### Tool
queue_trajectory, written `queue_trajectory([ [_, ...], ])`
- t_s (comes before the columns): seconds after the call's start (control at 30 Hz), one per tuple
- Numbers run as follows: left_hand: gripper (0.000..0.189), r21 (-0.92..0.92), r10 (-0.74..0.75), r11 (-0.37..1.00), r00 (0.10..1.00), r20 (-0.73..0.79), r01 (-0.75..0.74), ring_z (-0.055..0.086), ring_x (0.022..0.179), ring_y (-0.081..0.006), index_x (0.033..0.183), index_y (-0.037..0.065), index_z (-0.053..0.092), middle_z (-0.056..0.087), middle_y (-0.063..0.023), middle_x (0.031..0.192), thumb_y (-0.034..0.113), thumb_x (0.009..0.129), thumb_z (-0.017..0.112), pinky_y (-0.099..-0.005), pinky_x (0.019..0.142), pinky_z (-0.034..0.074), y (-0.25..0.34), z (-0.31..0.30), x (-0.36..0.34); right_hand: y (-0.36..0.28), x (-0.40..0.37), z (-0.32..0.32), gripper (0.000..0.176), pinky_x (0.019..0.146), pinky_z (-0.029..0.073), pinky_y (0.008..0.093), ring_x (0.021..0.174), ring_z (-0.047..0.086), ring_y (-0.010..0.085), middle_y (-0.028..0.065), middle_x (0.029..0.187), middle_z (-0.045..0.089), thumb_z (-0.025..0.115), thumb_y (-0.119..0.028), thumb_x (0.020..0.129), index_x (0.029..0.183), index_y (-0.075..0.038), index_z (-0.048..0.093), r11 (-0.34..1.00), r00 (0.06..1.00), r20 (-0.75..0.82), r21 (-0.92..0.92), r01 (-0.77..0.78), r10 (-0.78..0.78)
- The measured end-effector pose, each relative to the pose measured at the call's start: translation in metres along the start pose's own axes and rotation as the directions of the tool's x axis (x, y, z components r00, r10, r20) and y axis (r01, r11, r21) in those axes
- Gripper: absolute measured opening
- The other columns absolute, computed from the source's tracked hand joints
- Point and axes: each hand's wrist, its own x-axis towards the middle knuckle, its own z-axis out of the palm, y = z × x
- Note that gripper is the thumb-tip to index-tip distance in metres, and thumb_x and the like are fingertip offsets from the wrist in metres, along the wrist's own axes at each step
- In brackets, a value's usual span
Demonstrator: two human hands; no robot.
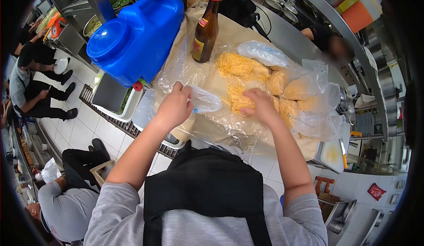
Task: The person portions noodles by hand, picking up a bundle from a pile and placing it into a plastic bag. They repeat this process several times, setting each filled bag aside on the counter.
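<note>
My left hand (176, 105) is closed in a pinch on a small clear plastic bag (206, 99), which spreads out to its right over the covered table. My right hand (263, 106) is at a loose pile of thin yellow noodles (236, 97), its thumb and fingers curved around the pile's right side. Another heap of noodles (240, 66) lies just above. To the right of my right hand are several bundles of noodles (297, 90) in clear plastic. A rolled-up clear plastic bag (263, 53) rests behind the noodles.
A brown bottle with a red cap (206, 36) and a large blue jug (137, 34) stand at the back left. A cutting board (332, 155) with a knife is at the right corner. Co-workers (31, 82) are on the left; another person (331, 43) is at the upper right.
</note>
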Motion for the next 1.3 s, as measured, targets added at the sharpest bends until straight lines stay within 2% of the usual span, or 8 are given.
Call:
queue_trajectory([
  [0.43,0.028,0.159,0.008,0.987,0.983,0.184,-0.038,0.066,0.089,-0.0407,0.104,0.008,0.061,0.054,-0.0211,0.111,-0.003,0.079,0.057,-0.0448,0.081,0.055,0.025,0.031,0.033,0.01,0.006,0.011,0.062,0.09,0.052,0.039,0.112,0.063,0.0301,0.0177,0.134,0.057,0.066,0.006,0.076,0.133,-0.017,0.058,0.997,0.996,0.072,0.053,-0.049,0.045],
  [0.6,0.034,0.232,-0.022,0.972,0.957,0.288,-0.047,0.067,0.094,-0.0391,0.113,0.006,0.058,0.055,-0.0211,0.116,0.001,0.08,0.06,-0.0441,0.08,0.055,0.048,0.042,0.049,0.0,-0.013,-0.036,0.059,0.093,0.048,0.0272,0.113,0.059,0.0179,0.0081,0.121,0.062,0.057,0.014,0.079,0.134,-0.006,0.052,0.407,0.973,-0.007,0.909,-0.09,0.232],
  [0.73,0.022,0.16,-0.006,0.986,0.944,0.33,-0.05,0.063,0.1,-0.0387,0.102,0.006,0.058,0.057,-0.019,0.109,0.0,0.081,0.055,-0.0466,0.085,0.051,0.064,0.063,0.066,-0.018,-0.008,-0.027,0.061,0.093,0.048,0.0266,0.114,0.058,0.016,0.0063,0.124,0.061,0.059,0.015,0.079,0.136,-0.006,0.05,0.29,0.949,-0.227,0.944,0.158,0.221],
  [0.83,0.025,0.169,-0.051,0.985,0.859,0.51,-0.042,0.061,0.108,-0.0371,0.112,0.007,0.06,0.06,-0.0201,0.115,0.008,0.088,0.058,-0.0436,0.092,0.049,0.054,0.086,0.08,-0.036,0.002,0.006,0.066,0.096,0.048,0.0305,0.116,0.058,0.0209,0.0108,0.13,0.057,0.064,0.013,0.076,0.136,-0.007,0.049,0.704,0.853,-0.479,0.678,0.21,0.207],
  [0.9,0.036,-0.311,0.26,0.942,0.856,0.447,-0.124,0.06,0.113,-0.0324,0.126,0.008,0.058,0.061,-0.0185,0.127,0.018,0.092,0.062,-0.0383,0.097,0.047,0.026,0.105,0.085,-0.045,-0.001,0.027,0.069,0.107,0.041,0.0391,0.127,0.05,0.0324,0.0175,0.133,0.052,0.067,0.011,0.07,0.134,-0.008,0.052,0.89,0.891,-0.433,0.448,0.079,0.139],
  [1.17,0.047,-0.459,0.306,0.888,0.777,0.55,-0.026,0.056,0.119,-0.0278,0.132,0.005,0.057,0.061,-0.0147,0.129,0.015,0.088,0.069,-0.0347,0.103,0.043,0.014,0.1,0.068,-0.028,-0.026,0.076,0.057,0.102,0.037,0.0515,0.129,0.047,0.0302,0.0122,0.132,0.054,0.068,-0.006,0.073,0.129,-0.009,0.056,0.966,0.886,-0.4,0.012,0.26,-0.234],
  [1.23,0.055,-0.337,0.573,0.814,0.747,0.336,-0.473,0.055,0.12,-0.0317,0.135,0.004,0.055,0.058,-0.016,0.131,0.01,0.082,0.071,-0.0356,0.102,0.044,0.011,0.107,0.069,-0.031,-0.02,0.063,0.055,0.099,0.039,0.0503,0.128,0.049,0.0287,0.0117,0.13,0.056,0.066,-0.01,0.075,0.128,-0.01,0.056,0.959,0.9,-0.329,-0.114,0.261,-0.285],
  [1.3,0.056,-0.301,0.495,0.86,0.815,0.301,-0.412,0.054,0.12,-0.0335,0.135,0.004,0.054,0.056,-0.0163,0.132,0.007,0.08,0.069,-0.0358,0.101,0.045,0.013,0.11,0.062,-0.038,-0.014,0.043,0.043,0.097,0.038,0.0481,0.123,0.052,0.0238,0.0082,0.126,0.061,0.061,-0.015,0.079,0.122,-0.012,0.062,0.986,0.992,0.027,-0.112,0.128,-0.125],
])
